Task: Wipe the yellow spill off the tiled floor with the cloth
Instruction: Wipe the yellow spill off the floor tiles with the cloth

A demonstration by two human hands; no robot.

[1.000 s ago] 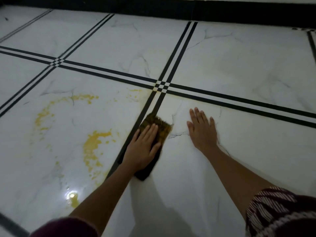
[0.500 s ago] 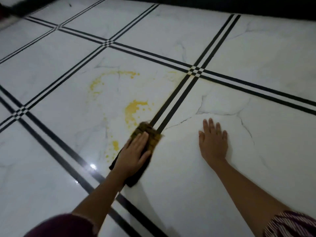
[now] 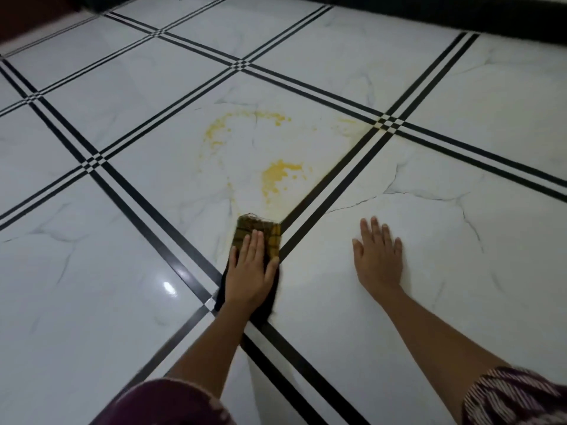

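The tiled floor [image 3: 92, 302] is seen to lie flat and bare toward its left edge and far left corner, with nothing raised on it. The near middle is occupied by the left hand [image 3: 250, 271], pressed flat on the cloth [image 3: 260, 233], and, well apart to the right, by the right hand [image 3: 379, 256], laid flat with its fingers [image 3: 374, 228] spread. Between the two hands an open strip of tile is left, and passage is bounded at the far edge by a dark skirting [image 3: 460, 16].

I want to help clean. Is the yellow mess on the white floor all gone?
Not gone. Yellow spill patches remain on the white tiled floor, beyond the dark stained cloth under the left hand.
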